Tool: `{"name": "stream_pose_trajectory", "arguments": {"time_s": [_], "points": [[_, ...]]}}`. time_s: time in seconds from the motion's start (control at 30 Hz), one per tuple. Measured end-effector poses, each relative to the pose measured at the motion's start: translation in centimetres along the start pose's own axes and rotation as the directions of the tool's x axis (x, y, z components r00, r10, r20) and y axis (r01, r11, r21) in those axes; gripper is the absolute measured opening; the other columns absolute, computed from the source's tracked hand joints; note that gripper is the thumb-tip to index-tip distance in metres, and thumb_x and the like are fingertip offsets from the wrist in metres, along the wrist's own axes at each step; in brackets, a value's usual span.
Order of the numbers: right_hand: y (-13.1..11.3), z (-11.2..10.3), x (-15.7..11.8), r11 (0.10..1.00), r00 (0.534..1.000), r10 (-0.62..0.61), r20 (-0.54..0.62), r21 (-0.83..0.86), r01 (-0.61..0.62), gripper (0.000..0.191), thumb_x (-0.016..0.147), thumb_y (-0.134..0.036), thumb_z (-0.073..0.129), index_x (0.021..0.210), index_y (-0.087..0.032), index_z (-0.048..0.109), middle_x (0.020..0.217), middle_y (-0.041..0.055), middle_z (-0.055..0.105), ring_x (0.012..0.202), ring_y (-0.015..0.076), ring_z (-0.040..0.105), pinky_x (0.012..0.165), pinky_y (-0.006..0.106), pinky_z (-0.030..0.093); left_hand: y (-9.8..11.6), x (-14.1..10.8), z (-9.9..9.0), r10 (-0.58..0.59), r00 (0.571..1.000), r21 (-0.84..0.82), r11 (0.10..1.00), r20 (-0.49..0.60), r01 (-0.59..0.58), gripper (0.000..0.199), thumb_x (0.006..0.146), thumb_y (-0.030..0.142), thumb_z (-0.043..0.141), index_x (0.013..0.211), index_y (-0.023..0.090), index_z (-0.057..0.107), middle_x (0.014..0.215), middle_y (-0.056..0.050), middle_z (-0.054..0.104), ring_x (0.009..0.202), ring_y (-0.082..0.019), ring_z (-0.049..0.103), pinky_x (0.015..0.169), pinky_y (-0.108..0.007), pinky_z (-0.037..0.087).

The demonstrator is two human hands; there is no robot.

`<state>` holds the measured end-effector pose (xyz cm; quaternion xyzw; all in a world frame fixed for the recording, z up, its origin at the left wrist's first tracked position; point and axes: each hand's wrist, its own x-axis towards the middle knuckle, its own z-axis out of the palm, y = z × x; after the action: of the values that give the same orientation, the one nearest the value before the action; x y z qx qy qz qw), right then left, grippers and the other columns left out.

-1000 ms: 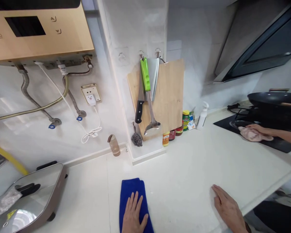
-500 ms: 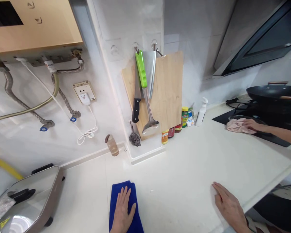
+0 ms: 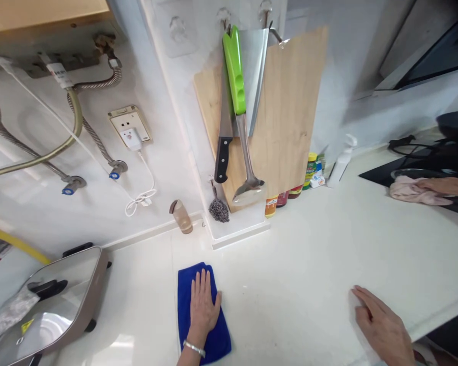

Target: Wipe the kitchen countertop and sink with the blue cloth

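My left hand point(image 3: 202, 310) lies flat on a folded blue cloth point(image 3: 218, 340), pressing it onto the white countertop point(image 3: 290, 264). A silver bracelet circles that wrist. My right hand point(image 3: 381, 325) rests palm down on the bare counter near its front edge, touching nothing else. At the upper right, a co-worker's hand point(image 3: 448, 187) lies on a pink cloth point(image 3: 412, 192) on a black cooktop point(image 3: 381, 175).
A wooden cutting board point(image 3: 286, 112) hangs on the wall with a knife point(image 3: 224, 142) and a green-handled spatula point(image 3: 234, 71). Jars point(image 3: 286, 198), a spray bottle point(image 3: 341, 162), a steel scrubber point(image 3: 219, 210) and a small bottle point(image 3: 181, 216) line the wall. A rectangular metal pan point(image 3: 61, 300) sits at the left.
The blue cloth has slid toward the wall under my left hand. My right hand has shifted slightly right. The view has tilted up and moved closer to the wall.
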<state>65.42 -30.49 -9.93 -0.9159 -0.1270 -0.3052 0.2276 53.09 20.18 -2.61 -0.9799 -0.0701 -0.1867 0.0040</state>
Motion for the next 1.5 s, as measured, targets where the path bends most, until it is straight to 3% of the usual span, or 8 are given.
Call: {"name": "stream_pose_trajectory", "arguments": {"time_s": [0.2, 0.3, 0.47, 0.73, 0.9, 1.0, 1.23, 1.5], "points": [[-0.6, -0.1, 0.3, 1.000, 1.000, 0.014, -0.018, 0.004, -0.014, 0.044, 0.087, -0.030, 0.043, 0.125, -0.019, 0.060, 0.129, 0.0104, 0.065, 0.115, 0.0264, 0.065, 0.109, 0.045, 0.050, -1.2, 5.4, 1.7, -0.109, 0.992, -0.011, 0.994, 0.066, 0.110, 0.066, 0.097, 0.041, 0.041, 0.156, 0.012, 0.031, 0.162, -0.016, 0.035, 0.152, -0.032, 0.027, 0.123, -0.055, 0.028], [-0.6, 0.0, 0.4, 1.000, 0.999, -0.010, -0.034, 0.010, 0.011, 0.041, 0.088, -0.028, 0.043, 0.124, -0.017, 0.060, 0.127, 0.0114, 0.065, 0.116, 0.0252, 0.064, 0.109, 0.043, 0.051, -1.4, 6.5, 1.7, -0.110, 0.992, -0.002, 0.994, 0.068, 0.110, 0.063, 0.097, 0.039, 0.040, 0.153, 0.010, 0.035, 0.161, -0.016, 0.036, 0.151, -0.033, 0.029, 0.123, -0.055, 0.028], [-0.1, 0.5, 0.1, 0.999, 0.998, -0.050, -0.035, 0.001, 0.050, 0.044, 0.088, -0.027, 0.041, 0.127, -0.016, 0.057, 0.128, 0.0131, 0.065, 0.119, 0.0270, 0.062, 0.108, 0.046, 0.051, -1.1, 4.9, 1.6, -0.082, 0.996, -0.014, 0.997, 0.037, 0.082, 0.060, 0.097, 0.037, 0.040, 0.152, 0.011, 0.039, 0.159, -0.016, 0.039, 0.150, -0.033, 0.032, 0.121, -0.055, 0.032], [1.3, 1.5, -0.4, 0.997, 0.997, -0.075, -0.008, 0.011, 0.075, 0.047, 0.090, -0.032, 0.041, 0.132, -0.015, 0.054, 0.131, 0.0144, 0.062, 0.119, 0.0301, 0.062, 0.105, 0.050, 0.053, -1.4, -1.2, 0.0, 0.063, 0.998, -0.039, 0.997, -0.024, -0.064, 0.058, 0.098, 0.035, 0.043, 0.154, 0.019, 0.035, 0.160, -0.012, 0.040, 0.150, -0.028, 0.031, 0.120, -0.053, 0.037], [1.0, 1.1, -0.4, 0.999, 0.998, -0.050, 0.036, 0.019, 0.049, 0.050, 0.091, -0.033, 0.039, 0.135, -0.014, 0.052, 0.133, 0.0159, 0.061, 0.122, 0.0307, 0.060, 0.103, 0.049, 0.054, -2.5, -4.2, -1.2, -0.015, 0.997, -0.020, 1.000, -0.082, 0.014, 0.067, 0.096, 0.041, 0.050, 0.156, 0.019, 0.030, 0.163, -0.016, 0.032, 0.151, -0.032, 0.027, 0.118, -0.055, 0.039], [0.6, 0.8, -0.5, 0.999, 0.999, -0.028, 0.041, 0.030, 0.027, 0.052, 0.090, -0.034, 0.039, 0.137, -0.015, 0.051, 0.132, 0.0150, 0.062, 0.120, 0.0305, 0.061, 0.101, 0.049, 0.056, -1.8, -5.0, -1.2, -0.017, 0.995, 0.010, 1.000, -0.095, 0.018, 0.066, 0.098, 0.035, 0.046, 0.158, 0.020, 0.022, 0.164, -0.015, 0.032, 0.152, -0.030, 0.025, 0.119, -0.055, 0.039], [0.2, 0.4, -0.3, 1.000, 0.999, -0.012, 0.036, 0.015, 0.012, 0.051, 0.088, -0.034, 0.041, 0.134, -0.016, 0.054, 0.130, 0.0137, 0.064, 0.118, 0.0306, 0.063, 0.101, 0.049, 0.056, 1.0, -4.4, -1.1, -0.051, 0.995, 0.052, 0.997, -0.088, 0.056, 0.073, 0.097, 0.033, 0.046, 0.160, 0.020, 0.012, 0.166, -0.014, 0.026, 0.154, -0.034, 0.017, 0.120, -0.059, 0.034], [-1.0, -0.8, 0.4, 0.999, 0.997, 0.049, 0.067, 0.019, -0.050, 0.046, 0.087, -0.033, 0.043, 0.129, -0.018, 0.057, 0.132, 0.0125, 0.063, 0.120, 0.0299, 0.062, 0.105, 0.051, 0.053, -0.1, 1.1, 0.4, -0.071, 0.996, -0.013, 0.997, -0.058, 0.071, 0.071, 0.099, 0.036, 0.041, 0.160, 0.017, 0.011, 0.166, -0.016, 0.026, 0.154, -0.034, 0.018, 0.122, -0.060, 0.030]]}}
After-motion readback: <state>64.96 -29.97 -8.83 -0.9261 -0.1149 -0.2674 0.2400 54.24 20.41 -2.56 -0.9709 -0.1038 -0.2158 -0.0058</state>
